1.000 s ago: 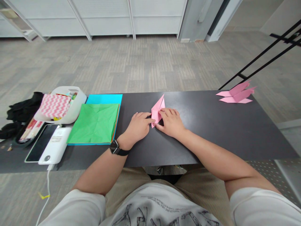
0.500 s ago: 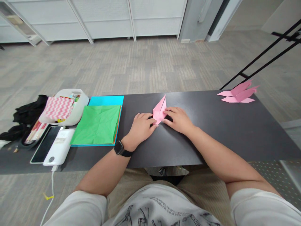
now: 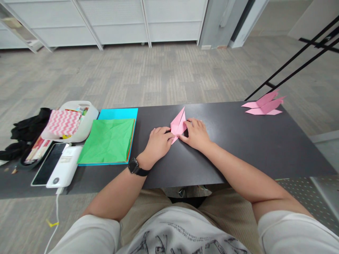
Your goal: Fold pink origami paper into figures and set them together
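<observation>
A folded pink origami paper (image 3: 179,123), pointed at its far end and narrowing towards me, lies on the dark table between my hands. My left hand (image 3: 159,142) grips its left edge, thumb pressed on the lower part and fingers curled at the side. On the other side, my right hand (image 3: 196,134) holds the right edge, with its thumb on the lower folds and its index finger further up. Parts of the paper's edges are hidden under my fingers.
Finished-looking pink origami pieces (image 3: 265,104) rest at the table's far right. On the left are a crumpled green sheet (image 3: 107,141) atop a blue one (image 3: 119,113), a white basket (image 3: 90,121), a phone (image 3: 49,164), a cabled white power bank (image 3: 65,165) and black cloth (image 3: 30,125).
My right thumb has moved left and inward onto the lower folds of the pink paper, and its lower tip now shows between my thumbs. My left hand stays nearly in place.
</observation>
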Demonstrator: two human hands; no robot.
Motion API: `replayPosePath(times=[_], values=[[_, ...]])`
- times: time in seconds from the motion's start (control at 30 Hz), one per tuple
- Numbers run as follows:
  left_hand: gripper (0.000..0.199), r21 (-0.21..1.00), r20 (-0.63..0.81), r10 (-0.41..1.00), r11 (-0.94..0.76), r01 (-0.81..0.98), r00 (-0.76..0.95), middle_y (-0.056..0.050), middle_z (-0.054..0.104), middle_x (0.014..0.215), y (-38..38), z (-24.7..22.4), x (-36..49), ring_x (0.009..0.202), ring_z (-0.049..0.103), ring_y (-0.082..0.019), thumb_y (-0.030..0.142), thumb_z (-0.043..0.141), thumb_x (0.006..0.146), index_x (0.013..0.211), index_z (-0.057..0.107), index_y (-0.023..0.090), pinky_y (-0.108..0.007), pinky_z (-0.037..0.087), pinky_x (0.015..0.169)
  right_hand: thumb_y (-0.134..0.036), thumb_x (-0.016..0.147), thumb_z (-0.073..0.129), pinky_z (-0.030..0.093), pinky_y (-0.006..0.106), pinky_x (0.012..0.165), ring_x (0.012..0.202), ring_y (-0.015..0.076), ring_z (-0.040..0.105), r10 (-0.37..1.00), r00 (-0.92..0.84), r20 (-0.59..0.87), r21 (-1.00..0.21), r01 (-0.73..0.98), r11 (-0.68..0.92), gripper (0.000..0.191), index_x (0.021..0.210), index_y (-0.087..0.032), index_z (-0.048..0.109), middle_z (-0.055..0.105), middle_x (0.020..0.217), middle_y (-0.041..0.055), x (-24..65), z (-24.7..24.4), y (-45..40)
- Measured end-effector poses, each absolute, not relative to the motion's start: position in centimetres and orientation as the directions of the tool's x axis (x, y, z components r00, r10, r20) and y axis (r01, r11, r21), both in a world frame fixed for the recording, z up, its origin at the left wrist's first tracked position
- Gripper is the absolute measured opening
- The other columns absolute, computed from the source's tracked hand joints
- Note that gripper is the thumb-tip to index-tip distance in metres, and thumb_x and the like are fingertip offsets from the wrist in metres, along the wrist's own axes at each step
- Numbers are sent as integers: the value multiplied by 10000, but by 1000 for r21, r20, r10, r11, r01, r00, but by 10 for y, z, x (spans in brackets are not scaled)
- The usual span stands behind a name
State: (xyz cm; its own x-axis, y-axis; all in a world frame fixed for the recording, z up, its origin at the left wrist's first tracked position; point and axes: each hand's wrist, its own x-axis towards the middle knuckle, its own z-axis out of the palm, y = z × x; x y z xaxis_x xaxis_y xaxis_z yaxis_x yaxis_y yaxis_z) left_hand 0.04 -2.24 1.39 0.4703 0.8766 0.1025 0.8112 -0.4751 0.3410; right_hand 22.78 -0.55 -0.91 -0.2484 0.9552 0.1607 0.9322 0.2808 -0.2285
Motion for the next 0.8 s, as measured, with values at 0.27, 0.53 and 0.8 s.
replayPosePath(times=[0.27, 0.53, 0.8], values=[[284, 340, 98, 873, -480, 809, 477, -69, 715, 1374, -22, 15, 1, 1259, 634, -296, 270, 563, 1062, 1158, 830, 287, -532, 474, 1136, -709, 969, 594, 245, 738, 1271, 1562, 500, 379, 964, -245, 101, -188, 947, 260, 869, 1574, -92, 499, 466, 1658, 287, 217, -7, -17], [263, 348, 88, 878, -470, 811, 471, -64, 704, 1392, -21, 14, -1, 1281, 625, -297, 261, 606, 1034, 1167, 829, 301, -543, 463, 1164, -806, 918, 581, 211, 828, 1236, 1607, 548, 283, 966, -257, 42, -183, 948, 260, 1052, 1657, -83, 387, 336, 1736, 327, 211, -8, -21], [218, 315, 87, 884, -462, 829, 459, -67, 706, 1393, -25, 18, 2, 1293, 624, -316, 332, 619, 1059, 1151, 814, 299, -647, 381, 1239, -834, 896, 637, 205, 798, 1263, 1613, 531, 274, 951, -307, 46, -179, 934, 310, 1039, 1634, -120, 480, 373, 1732, 276, 221, -3, -18]])
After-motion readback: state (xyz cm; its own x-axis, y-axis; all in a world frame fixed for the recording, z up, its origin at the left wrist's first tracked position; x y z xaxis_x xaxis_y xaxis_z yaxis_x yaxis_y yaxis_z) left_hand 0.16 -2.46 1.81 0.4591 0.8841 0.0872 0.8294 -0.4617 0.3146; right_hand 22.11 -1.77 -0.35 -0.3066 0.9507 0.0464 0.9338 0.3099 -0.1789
